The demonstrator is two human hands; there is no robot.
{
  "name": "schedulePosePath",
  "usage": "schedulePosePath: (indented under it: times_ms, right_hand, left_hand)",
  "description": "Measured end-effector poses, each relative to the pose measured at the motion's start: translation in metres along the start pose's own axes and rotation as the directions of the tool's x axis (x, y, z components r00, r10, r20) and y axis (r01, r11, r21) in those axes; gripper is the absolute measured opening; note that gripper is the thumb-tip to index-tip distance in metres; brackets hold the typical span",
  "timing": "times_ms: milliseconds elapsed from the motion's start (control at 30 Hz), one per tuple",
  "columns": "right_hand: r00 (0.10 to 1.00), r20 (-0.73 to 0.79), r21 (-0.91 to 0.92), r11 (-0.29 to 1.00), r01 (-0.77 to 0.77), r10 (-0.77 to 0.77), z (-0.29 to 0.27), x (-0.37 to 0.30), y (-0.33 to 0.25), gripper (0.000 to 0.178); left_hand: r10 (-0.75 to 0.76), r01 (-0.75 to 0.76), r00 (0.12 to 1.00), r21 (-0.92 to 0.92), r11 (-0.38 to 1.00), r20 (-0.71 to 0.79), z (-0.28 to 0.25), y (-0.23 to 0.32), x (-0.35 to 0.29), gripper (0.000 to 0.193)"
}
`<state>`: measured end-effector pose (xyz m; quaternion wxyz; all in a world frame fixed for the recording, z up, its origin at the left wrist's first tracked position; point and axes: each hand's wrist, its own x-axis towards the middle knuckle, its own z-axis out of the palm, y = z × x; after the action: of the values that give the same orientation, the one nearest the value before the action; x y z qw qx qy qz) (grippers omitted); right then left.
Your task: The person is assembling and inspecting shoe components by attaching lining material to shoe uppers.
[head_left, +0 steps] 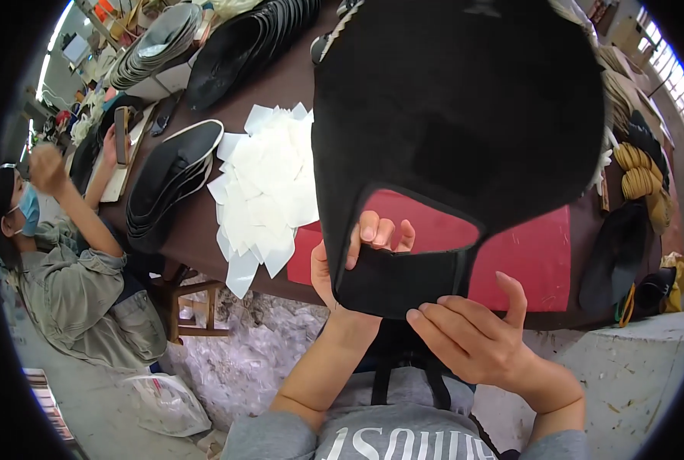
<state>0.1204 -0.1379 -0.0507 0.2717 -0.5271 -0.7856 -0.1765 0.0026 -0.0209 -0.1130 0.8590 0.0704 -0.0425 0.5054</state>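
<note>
Rising straight up and away from both hands, a large black felt-like piece (457, 107), seemingly a shoe upper, fills the middle of the view, its long axis running from the narrow strap end at the hands to the broad rounded end far above them. The left hand (350, 261) grasps the lower left corner of the piece, thumb behind and fingers curled over the inner edge of a wide cut-out. The right hand (472, 330) pinches the bottom edge of the strap from below with fingertips, thumb raised free. Both hands touch the piece; the left has the fuller hold, the right only the rim. The fabric looks soft, matte and thick, with a fuzzy darker patch near its centre and pale stitching along its upper left edge. Through the cut-out and behind the hands lies a red mat (534, 253) on the dark brown bench (281, 84). Left of the left hand sits a loose heap of white paper-like cut pieces (265, 192), and beyond it stacks of black soles (169, 180) with pale rims. Right of the right hand lie tan woven bundles (637, 172). Far to the left, another person (73, 268) in a grey-green jacket sits with a hand raised.
</note>
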Motion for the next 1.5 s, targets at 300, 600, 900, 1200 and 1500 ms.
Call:
schedulePosePath:
  times_ms: [300, 600, 900, 1200, 1500]
  right_hand:
    - [0.986, -0.031, 0.215, 0.965, -0.152, 0.162, -0.021, -0.013, 0.018, 0.022]
    - [0.979, -0.016, 0.281, 0.941, -0.189, 0.202, -0.017, -0.003, 0.020, 0.023]
    - [0.942, -0.084, 0.263, 0.919, -0.294, 0.326, -0.022, -0.001, 0.019, 0.022]
    - [0.903, 0.009, 0.318, 0.855, -0.409, 0.429, -0.035, 0.013, 0.022, 0.022]
    - [0.964, 0.266, 0.068, 0.998, -0.001, -0.017, -0.019, 0.030, 0.025, 0.019]
  left_hand:
    - [-0.011, 0.011, 1.000, -0.024, 1.000, -0.024, -0.004, -0.005, 0.003, 0.030]
    - [-0.003, 0.010, 0.996, 0.067, 0.998, -0.092, 0.002, -0.008, 0.002, 0.027]
    - [0.028, -0.027, 0.999, 0.029, 0.999, -0.046, -0.001, -0.011, 0.001, 0.025]
    - [0.037, -0.037, 0.999, 0.000, 0.999, -0.010, -0.006, -0.009, 0.002, 0.025]
    - [0.049, -0.047, 0.998, -0.058, 0.997, 0.048, 0.003, -0.012, 0.007, 0.025]
